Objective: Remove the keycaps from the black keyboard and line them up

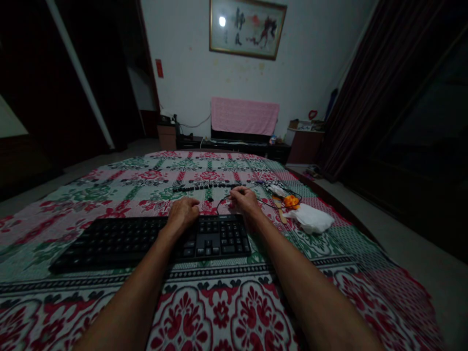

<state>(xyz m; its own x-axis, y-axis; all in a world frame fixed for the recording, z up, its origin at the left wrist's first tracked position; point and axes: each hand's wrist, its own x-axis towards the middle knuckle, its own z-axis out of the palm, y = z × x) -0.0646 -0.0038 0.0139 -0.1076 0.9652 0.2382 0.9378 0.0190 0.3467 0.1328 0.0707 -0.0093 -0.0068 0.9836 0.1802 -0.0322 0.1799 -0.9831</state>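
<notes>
A black keyboard lies across the patterned cloth in front of me. My left hand rests at its back edge, fingers curled in; whatever they may hold is hidden. Past the keyboard's right end, my right hand has thumb and fingertips pinched together near the right end of a row of small black pieces, which look like keycaps. Anything in that pinch is too small to make out. One loose black piece sits between my hands. A thin black cable curves up from the keyboard's back edge.
To the right lie a crumpled white tissue or bag, an orange item, a flat wooden stick and tangled dark cable. The flowered tablecloth covers the table. Against the far wall, a pink towel drapes over a screen.
</notes>
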